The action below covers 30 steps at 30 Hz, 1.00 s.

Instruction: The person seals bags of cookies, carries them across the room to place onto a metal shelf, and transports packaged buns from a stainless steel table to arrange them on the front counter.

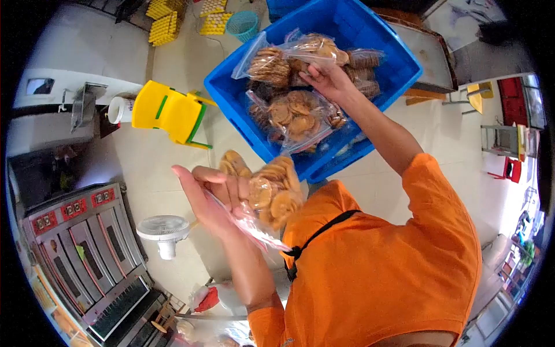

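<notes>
My left hand (211, 199) is closed on the top of a clear zip bag of round, flat golden-brown biscuits (274, 194), held in front of my orange shirt. Some of these biscuits show on both sides of my fingers. Over a blue plastic crate (231, 95), my right hand (329, 81) has its fingers closed at the edge of another clear bag of biscuits (318, 45). A bag of lighter biscuits (298, 115) lies in the crate below that hand. Beside it is a bag of darker, stacked biscuits (269, 66), with several more partly hidden underneath.
Left of the crate stands a yellow chair (162, 113) with green legs, near a white bucket (120, 110). A white fan (165, 228) and a metal oven (87, 248) are at lower left. A teal basket (243, 24) and yellow egg trays (165, 26) sit beyond.
</notes>
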Each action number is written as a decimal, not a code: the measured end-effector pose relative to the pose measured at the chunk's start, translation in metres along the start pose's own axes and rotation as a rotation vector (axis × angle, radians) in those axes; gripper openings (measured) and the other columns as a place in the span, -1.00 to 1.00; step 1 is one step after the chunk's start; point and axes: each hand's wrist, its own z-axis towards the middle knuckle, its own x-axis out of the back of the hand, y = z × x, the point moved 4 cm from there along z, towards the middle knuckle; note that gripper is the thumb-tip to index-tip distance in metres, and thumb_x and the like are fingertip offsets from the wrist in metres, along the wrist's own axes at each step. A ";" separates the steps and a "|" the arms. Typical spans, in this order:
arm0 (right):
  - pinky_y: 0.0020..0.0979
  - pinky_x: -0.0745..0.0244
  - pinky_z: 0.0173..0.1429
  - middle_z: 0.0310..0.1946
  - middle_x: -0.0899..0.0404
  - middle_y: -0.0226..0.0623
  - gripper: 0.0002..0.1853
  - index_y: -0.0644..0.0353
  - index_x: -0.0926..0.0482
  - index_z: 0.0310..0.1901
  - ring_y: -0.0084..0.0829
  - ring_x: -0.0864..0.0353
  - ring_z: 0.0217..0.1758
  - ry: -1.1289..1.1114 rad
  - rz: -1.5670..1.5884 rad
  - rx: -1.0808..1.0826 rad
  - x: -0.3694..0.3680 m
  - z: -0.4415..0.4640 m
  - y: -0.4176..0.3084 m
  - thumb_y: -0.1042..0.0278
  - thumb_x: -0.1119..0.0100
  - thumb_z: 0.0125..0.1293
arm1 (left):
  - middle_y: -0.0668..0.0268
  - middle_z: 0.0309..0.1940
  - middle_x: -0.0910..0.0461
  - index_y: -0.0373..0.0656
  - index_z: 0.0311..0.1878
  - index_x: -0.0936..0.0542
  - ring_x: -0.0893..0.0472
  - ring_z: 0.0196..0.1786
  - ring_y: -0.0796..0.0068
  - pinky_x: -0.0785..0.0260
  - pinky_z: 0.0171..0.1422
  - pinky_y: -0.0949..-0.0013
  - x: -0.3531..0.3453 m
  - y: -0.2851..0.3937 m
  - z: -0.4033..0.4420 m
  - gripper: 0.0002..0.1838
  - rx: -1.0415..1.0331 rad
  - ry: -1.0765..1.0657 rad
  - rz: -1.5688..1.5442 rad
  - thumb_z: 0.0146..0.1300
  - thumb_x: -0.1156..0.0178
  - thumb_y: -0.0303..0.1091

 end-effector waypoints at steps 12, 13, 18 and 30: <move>-0.30 -0.62 -0.21 -0.53 -0.54 -0.28 -0.84 0.21 -0.53 -0.33 -0.42 -0.55 -0.49 -0.332 -0.502 0.018 -0.073 -0.076 -0.014 0.32 -0.16 0.36 | 0.43 -0.79 -0.32 -0.34 -0.21 -0.57 -0.17 -0.81 0.65 -0.03 -0.70 0.41 0.079 0.062 -0.053 -0.57 -0.361 0.082 0.239 0.55 -0.01 -0.09; -0.32 -0.59 -0.28 -0.54 -0.55 -0.26 -0.82 0.22 -0.54 -0.36 -0.41 -0.57 -0.52 -0.350 -0.439 -0.055 -0.091 -0.100 -0.004 0.30 -0.17 0.33 | 0.37 -0.63 -0.48 -0.38 -0.09 -0.58 -0.35 -0.67 0.63 -0.19 -0.57 0.46 0.103 0.050 -0.056 -0.67 -0.433 0.201 0.462 0.51 -0.05 -0.23; -0.36 -0.52 -0.40 -0.57 -0.54 -0.32 -0.73 0.26 -0.58 -0.28 -0.40 -0.62 -0.50 -0.639 -0.580 -0.501 -0.132 -0.199 0.097 0.30 -0.43 0.09 | 0.22 0.01 -0.68 -0.36 0.41 -0.43 -0.60 -0.03 0.60 -0.40 0.10 0.59 0.124 0.046 -0.090 -0.28 -0.211 0.428 0.695 0.12 -0.35 -0.69; -0.21 -0.58 -0.42 -0.48 -0.63 -0.19 -0.63 0.23 -0.60 -0.32 -0.34 -0.57 -0.59 -0.662 -0.534 -1.333 -0.205 -0.336 0.418 0.10 -0.01 0.49 | 0.26 -0.38 -0.75 -0.18 -0.02 -0.75 -0.67 -0.34 0.56 -0.50 -0.19 0.42 0.349 0.097 -0.274 -0.78 -0.532 0.527 0.633 0.26 -0.40 -0.47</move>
